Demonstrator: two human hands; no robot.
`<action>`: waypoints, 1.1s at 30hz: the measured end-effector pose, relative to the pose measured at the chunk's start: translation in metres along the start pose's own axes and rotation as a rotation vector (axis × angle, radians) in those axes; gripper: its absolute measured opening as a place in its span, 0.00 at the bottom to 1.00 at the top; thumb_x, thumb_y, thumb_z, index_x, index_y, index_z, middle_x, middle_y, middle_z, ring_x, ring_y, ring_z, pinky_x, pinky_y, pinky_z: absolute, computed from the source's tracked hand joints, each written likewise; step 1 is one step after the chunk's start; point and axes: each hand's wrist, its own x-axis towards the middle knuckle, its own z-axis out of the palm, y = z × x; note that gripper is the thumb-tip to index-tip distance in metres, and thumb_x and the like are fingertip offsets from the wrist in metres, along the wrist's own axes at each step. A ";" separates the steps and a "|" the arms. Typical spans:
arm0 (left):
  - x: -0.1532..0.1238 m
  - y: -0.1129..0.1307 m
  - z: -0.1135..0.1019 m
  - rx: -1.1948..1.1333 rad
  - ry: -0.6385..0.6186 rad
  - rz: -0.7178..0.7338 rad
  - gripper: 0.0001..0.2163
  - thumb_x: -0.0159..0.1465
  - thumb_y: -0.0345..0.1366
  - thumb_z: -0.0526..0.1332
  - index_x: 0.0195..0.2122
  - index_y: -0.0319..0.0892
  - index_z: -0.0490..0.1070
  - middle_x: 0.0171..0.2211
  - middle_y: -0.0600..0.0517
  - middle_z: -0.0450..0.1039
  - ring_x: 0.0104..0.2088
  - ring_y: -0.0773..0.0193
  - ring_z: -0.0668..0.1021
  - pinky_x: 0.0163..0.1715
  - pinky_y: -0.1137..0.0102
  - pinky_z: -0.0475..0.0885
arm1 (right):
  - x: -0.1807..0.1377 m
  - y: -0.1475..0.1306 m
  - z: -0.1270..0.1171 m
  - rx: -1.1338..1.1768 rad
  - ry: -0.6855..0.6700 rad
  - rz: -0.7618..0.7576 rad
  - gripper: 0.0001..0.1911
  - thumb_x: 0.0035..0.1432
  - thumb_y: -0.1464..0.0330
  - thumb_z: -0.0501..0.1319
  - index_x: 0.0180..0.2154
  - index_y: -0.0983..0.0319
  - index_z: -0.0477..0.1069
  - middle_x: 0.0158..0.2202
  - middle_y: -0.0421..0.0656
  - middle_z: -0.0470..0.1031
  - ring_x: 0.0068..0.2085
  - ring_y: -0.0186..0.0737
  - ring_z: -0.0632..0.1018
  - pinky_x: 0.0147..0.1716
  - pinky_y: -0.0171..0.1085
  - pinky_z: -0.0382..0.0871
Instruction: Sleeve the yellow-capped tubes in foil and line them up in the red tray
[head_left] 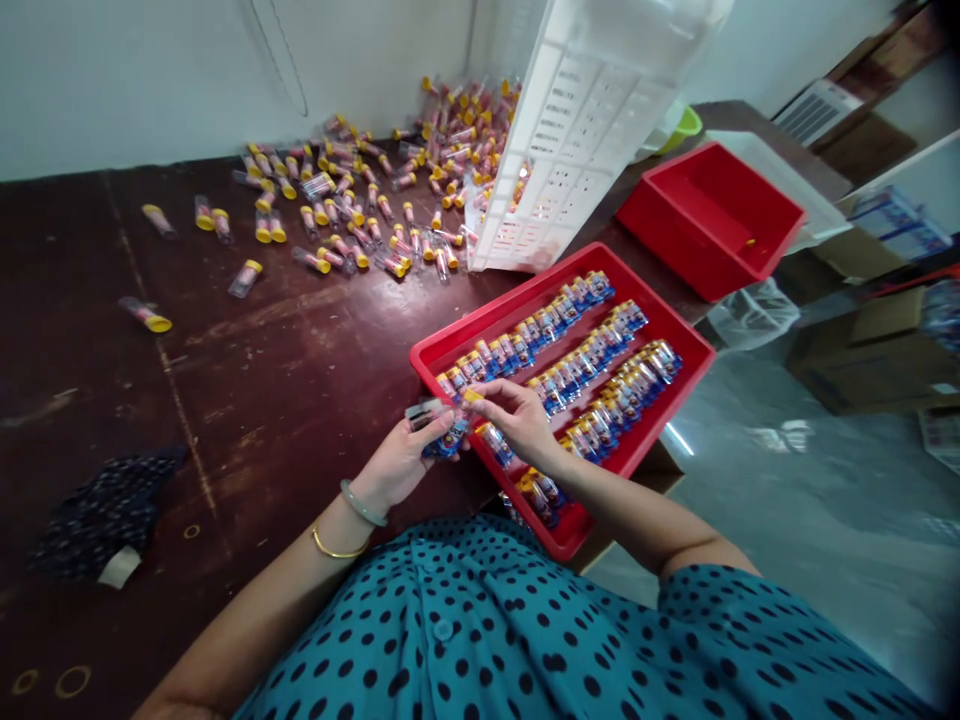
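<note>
My left hand, with two bangles at its wrist, is closed around a clear tube and a blue printed packet. My right hand meets it from the right, thumb and forefinger pinching a small yellow cap. Whether the cap sits on a tube is hard to see. Both hands are over the near left corner of a red tray. In that tray lie rows of yellow-capped tubes with blue wrapping.
Loose yellow-capped tubes are strewn over the dark table toward the wall. A white plastic basket stands tilted behind the tray. Beyond are a deep red bin and cardboard boxes. Dark patterned cloth lies at left.
</note>
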 end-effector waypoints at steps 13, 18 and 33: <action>0.001 0.002 0.022 0.020 0.087 0.084 0.14 0.48 0.39 0.76 0.33 0.39 0.80 0.31 0.52 0.80 0.30 0.66 0.78 0.30 0.73 0.73 | -0.013 -0.001 -0.008 -0.099 -0.003 -0.165 0.09 0.52 0.64 0.71 0.36 0.59 0.78 0.42 0.43 0.81 0.47 0.43 0.80 0.54 0.43 0.70; 0.006 0.002 0.024 0.040 0.104 0.077 0.14 0.47 0.40 0.76 0.32 0.40 0.80 0.31 0.52 0.80 0.32 0.65 0.78 0.31 0.73 0.74 | -0.015 0.000 -0.004 -0.077 -0.043 -0.155 0.11 0.53 0.63 0.70 0.37 0.60 0.76 0.41 0.43 0.80 0.47 0.42 0.79 0.54 0.42 0.69; -0.007 0.015 -0.035 0.237 0.302 0.010 0.21 0.43 0.46 0.75 0.36 0.41 0.77 0.28 0.49 0.78 0.27 0.58 0.78 0.17 0.74 0.69 | 0.045 -0.052 -0.316 -1.063 0.678 0.110 0.16 0.52 0.76 0.61 0.44 0.68 0.73 0.32 0.48 0.80 0.34 0.40 0.78 0.38 0.36 0.69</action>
